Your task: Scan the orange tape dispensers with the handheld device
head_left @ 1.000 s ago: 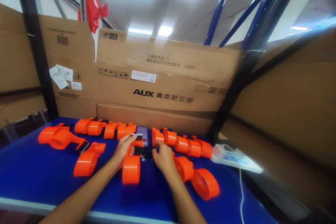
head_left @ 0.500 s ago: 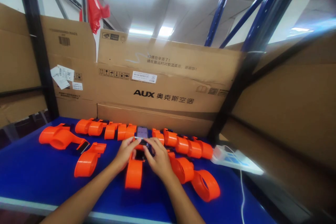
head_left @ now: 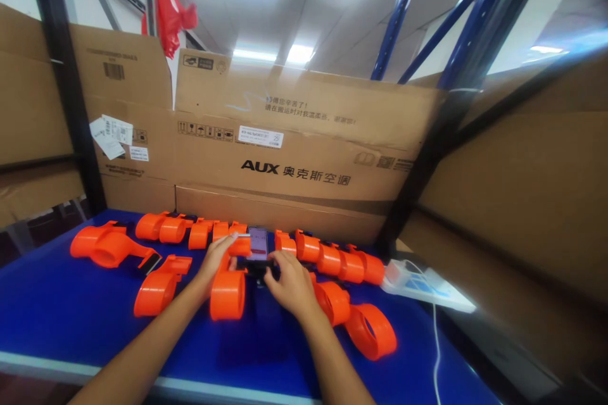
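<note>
My left hand is closed round the upper arm of an orange tape dispenser, whose wide ring hangs below the fingers. My right hand is beside it, thumb and fingers bent together on a small black piece. That piece spans the gap between both hands; whether it is joined to the dispenser I cannot tell. Just behind the hands a phone with a lit screen stands propped up. More orange tape dispensers, one to the left and one to the right, lie near my forearms.
Behind the phone, a row of several orange dispensers runs along the back of the blue table. A printed cardboard panel walls off the rear. On the right lies a white power strip with a cable hanging down.
My left hand has moved left with the tape dispenser, away from my right hand. The black piece and more of the phone's screen now show between the hands.
</note>
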`<state>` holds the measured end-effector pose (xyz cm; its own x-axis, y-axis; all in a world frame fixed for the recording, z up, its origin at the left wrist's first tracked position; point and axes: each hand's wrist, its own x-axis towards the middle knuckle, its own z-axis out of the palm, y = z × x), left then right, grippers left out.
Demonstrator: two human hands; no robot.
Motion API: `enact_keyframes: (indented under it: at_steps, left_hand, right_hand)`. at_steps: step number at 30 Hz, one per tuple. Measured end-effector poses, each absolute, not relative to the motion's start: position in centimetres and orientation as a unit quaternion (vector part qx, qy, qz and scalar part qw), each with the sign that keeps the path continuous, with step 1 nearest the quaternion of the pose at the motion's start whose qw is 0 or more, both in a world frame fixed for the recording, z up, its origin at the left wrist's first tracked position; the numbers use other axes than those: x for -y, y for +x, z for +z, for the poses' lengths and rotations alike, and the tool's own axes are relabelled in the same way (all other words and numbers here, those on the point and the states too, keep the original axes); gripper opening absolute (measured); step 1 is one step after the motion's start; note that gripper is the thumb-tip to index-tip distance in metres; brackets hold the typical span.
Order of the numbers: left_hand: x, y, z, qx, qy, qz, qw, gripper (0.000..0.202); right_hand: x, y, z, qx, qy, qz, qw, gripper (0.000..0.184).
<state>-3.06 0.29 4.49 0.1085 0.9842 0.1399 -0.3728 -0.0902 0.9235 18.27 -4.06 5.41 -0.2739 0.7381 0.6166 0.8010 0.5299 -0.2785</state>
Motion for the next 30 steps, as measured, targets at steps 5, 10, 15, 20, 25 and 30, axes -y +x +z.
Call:
enact_keyframes:
  at_steps: [5, 10, 15, 20, 25, 30]
  left_hand:
    - [0.0, -2.4, 3.8, -0.359, 0.472, 0.577, 0.561, 0.043]
    - [0.3, -2.0, 3.8, -0.354, 0.462, 0.582, 0.568, 0.042]
    - [1.0, -1.4, 4.2, -0.344, 0.486, 0.564, 0.572, 0.041]
    - [1.6, -0.8, 4.6, -0.308, 0.526, 0.522, 0.598, 0.043]
    - [2.0, -0.6, 4.2, -0.297, 0.557, 0.482, 0.608, 0.041]
    - [2.0, -0.5, 3.9, -0.302, 0.568, 0.481, 0.595, 0.039]
  right_hand:
    - [4.1, 18.4, 5.1, 0.802, -0.494, -0.062, 0.329, 0.015]
    - [4.1, 18.3, 5.1, 0.801, -0.501, -0.071, 0.32, 0.014]
    - [4.3, 18.0, 5.5, 0.781, -0.501, -0.046, 0.369, 0.007]
    - [4.0, 17.4, 5.5, 0.749, -0.432, 0.074, 0.497, 0.029]
    - [3.2, 16.7, 4.7, 0.703, -0.398, 0.199, 0.555, 0.029]
    - [3.0, 16.5, 4.7, 0.672, -0.379, 0.26, 0.58, 0.031]
